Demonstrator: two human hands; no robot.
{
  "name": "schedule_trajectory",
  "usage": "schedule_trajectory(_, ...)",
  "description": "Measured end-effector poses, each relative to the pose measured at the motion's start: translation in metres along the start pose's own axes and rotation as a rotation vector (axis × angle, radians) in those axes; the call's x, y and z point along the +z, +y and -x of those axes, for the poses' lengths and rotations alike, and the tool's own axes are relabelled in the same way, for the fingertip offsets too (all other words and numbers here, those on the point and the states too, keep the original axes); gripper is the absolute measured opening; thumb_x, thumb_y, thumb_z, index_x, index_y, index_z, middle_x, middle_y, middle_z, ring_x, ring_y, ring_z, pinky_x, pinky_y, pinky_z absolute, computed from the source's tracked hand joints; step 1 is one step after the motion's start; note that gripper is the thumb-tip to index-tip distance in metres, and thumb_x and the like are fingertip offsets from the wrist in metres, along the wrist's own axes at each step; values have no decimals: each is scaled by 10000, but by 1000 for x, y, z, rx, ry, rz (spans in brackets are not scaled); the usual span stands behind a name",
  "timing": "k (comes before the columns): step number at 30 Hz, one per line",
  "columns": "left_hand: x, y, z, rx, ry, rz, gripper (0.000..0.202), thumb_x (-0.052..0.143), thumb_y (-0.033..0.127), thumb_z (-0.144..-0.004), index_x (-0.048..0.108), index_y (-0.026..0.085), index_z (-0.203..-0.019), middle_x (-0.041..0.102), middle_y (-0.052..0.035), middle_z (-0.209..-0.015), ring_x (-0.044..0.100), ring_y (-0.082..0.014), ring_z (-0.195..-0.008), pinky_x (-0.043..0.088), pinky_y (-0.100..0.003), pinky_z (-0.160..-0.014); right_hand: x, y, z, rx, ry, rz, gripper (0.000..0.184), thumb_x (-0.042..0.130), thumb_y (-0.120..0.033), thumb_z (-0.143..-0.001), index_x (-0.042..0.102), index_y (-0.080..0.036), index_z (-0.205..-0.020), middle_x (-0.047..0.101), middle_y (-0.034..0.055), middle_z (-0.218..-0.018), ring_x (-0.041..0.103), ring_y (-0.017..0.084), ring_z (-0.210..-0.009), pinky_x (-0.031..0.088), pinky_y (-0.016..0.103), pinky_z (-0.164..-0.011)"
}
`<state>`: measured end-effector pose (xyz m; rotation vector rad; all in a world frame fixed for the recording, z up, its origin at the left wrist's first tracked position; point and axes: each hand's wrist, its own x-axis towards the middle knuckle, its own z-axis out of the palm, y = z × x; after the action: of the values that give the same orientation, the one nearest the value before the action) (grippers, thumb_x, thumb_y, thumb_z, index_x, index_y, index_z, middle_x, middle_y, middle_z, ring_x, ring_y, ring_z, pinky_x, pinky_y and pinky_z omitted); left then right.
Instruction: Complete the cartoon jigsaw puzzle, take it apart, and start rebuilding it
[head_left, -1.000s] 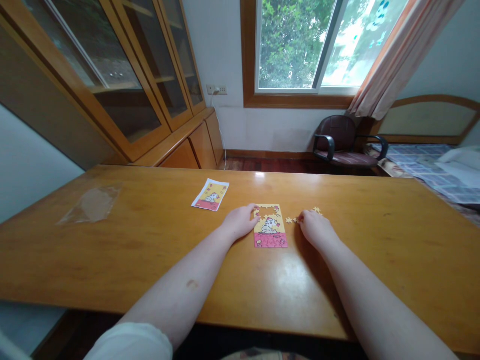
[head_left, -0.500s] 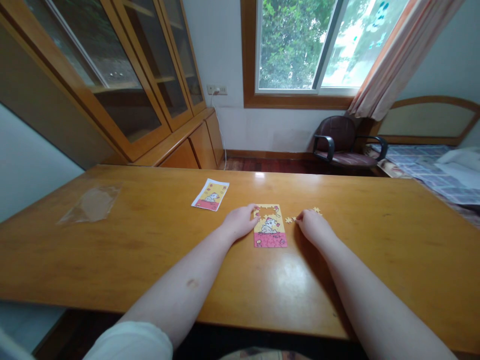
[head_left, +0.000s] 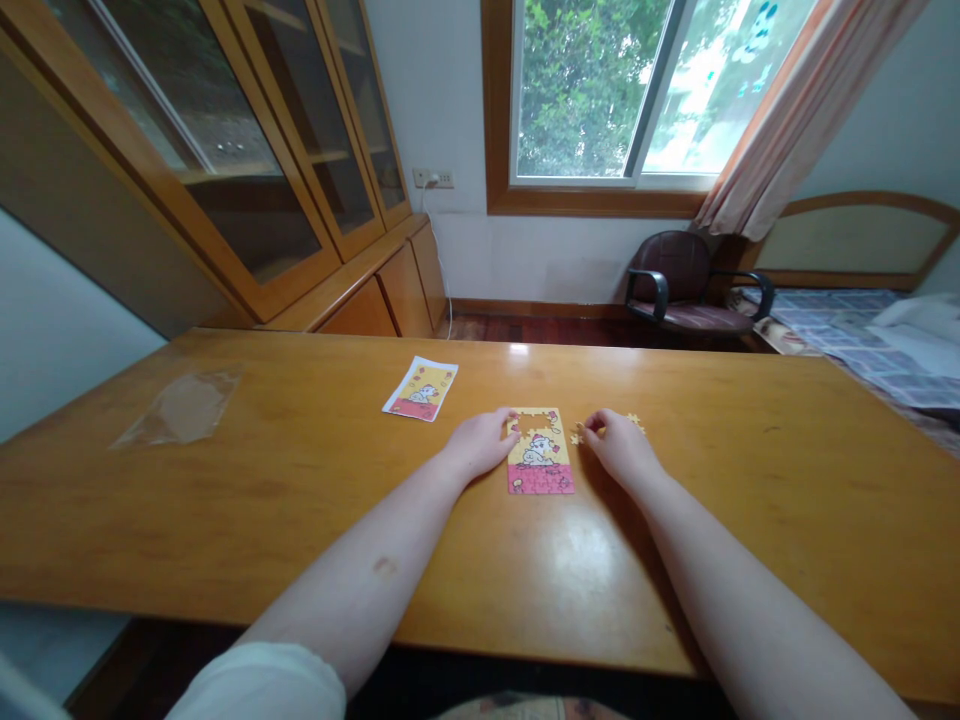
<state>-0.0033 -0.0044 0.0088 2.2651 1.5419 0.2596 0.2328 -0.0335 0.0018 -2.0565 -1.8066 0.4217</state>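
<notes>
A small jigsaw puzzle (head_left: 538,455), yellow above and pink below with a white cartoon animal, lies flat on the wooden table (head_left: 300,500). My left hand (head_left: 480,442) rests against the puzzle's left edge, fingers curled, a fingertip on its top left corner. My right hand (head_left: 619,445) is just right of the puzzle, fingertips pinched at a loose yellow piece (head_left: 577,437). Another loose piece (head_left: 635,421) lies behind that hand. Whether the pinched piece is lifted off the table I cannot make out.
A printed reference card (head_left: 421,388) with the same picture lies to the left of the puzzle. A clear plastic bag (head_left: 182,407) lies near the table's left end. Beyond the table are a glass-fronted cabinet (head_left: 247,170), an office chair (head_left: 686,285) and a bed (head_left: 862,330).
My right hand has shifted a little to the left, toward the loose pieces beside the puzzle. My left hand has stayed at the puzzle's left edge.
</notes>
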Motion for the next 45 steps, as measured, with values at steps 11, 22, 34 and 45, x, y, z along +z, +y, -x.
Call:
schedule_trajectory(11,2,-1,0,-2,13,10,405,483,442,-868,561,229,-1204,694,-76,-980,646,-226,-922,451,-277,-745,10,-5,0,-311,-64,-34,263,487,-153,-838,689,-212,-995,685,51,-1046,610,172,-968,437,259,-840)
schedule_trajectory(22,-2,1,1,-16,-7,-7,405,472,435,-876,550,237,-1221,690,-78,-1021,644,-226,-942,457,-286,-771,1,-1,0,-242,-151,110,215,540,-220,-838,725,-240,-946,694,40,-990,631,172,-868,438,243,-762)
schedule_trajectory(34,0,-1,0,-28,30,12,360,485,432,-869,577,251,-1166,697,-65,-1004,648,-226,-910,461,-283,-726,3,-10,7,-70,-129,-213,228,553,-252,-806,736,-206,-935,734,45,-905,652,174,-798,467,268,-728)
schedule_trajectory(45,0,0,0,-25,29,14,352,485,415,-871,580,251,-1167,698,-60,-988,648,-221,-916,462,-283,-748,16,-17,8,-15,-77,-223,234,542,-277,-808,734,-208,-922,734,39,-904,659,182,-854,464,270,-768)
